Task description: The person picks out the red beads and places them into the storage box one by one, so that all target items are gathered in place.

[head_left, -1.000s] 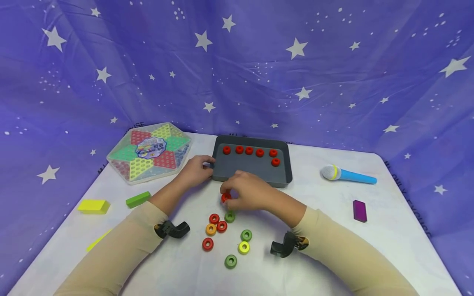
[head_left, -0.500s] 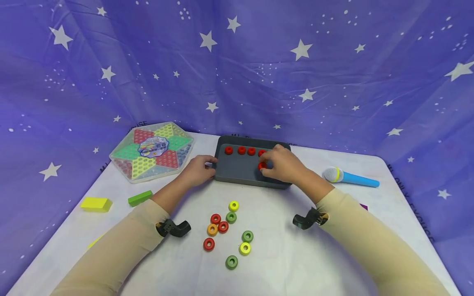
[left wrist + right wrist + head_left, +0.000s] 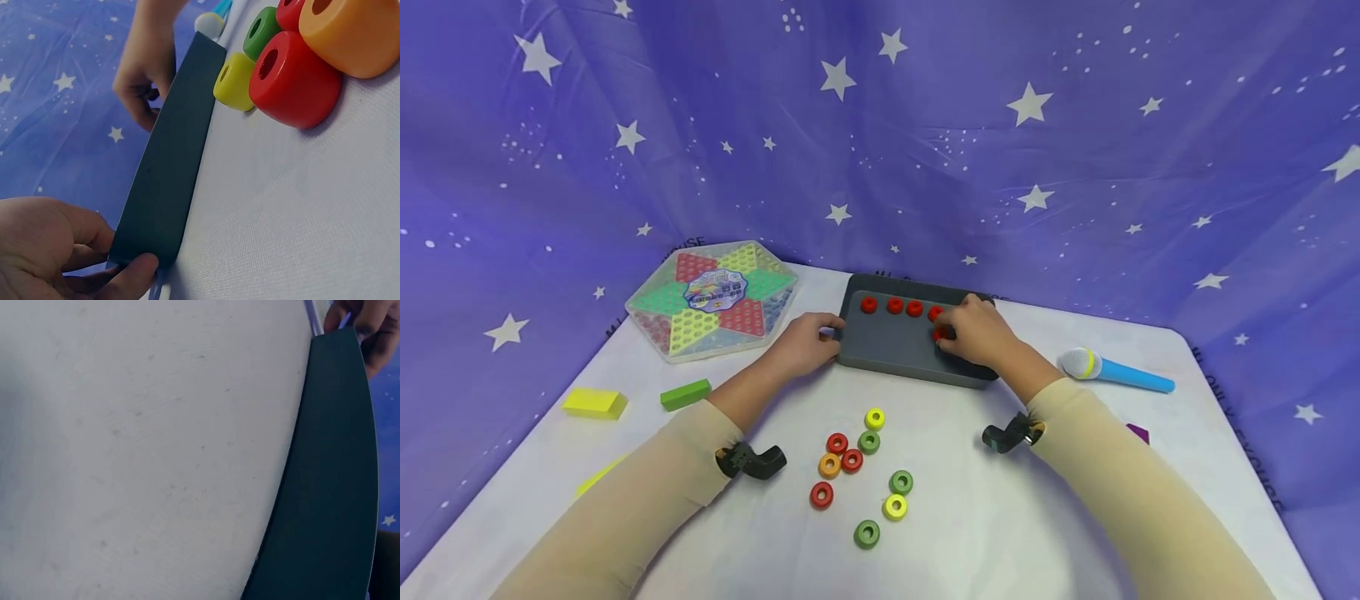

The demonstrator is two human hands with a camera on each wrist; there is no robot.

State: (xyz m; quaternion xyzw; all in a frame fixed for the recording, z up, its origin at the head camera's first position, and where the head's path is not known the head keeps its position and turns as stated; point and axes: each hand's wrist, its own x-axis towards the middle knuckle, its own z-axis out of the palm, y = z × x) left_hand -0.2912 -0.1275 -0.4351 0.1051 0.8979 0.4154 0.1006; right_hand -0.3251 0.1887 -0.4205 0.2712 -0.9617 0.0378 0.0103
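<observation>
A dark grey tray lies at the back middle of the white table, with a row of red rings along its far wall. My left hand grips the tray's left near corner; the left wrist view shows its thumb and fingers curled round that corner of the tray. My right hand reaches into the tray's right half and pinches a red ring low over the floor. In the right wrist view I see only the tray's outer wall and the left hand's fingertips.
Several loose rings lie in front of the tray: yellow, green, red, orange. A checkers box sits back left, green block and yellow block left, toy microphone and purple block right.
My right hand lifted a red ring from the loose group and carried it back into the tray's right half. A yellow ring it had covered now shows. The left hand stayed on the tray.
</observation>
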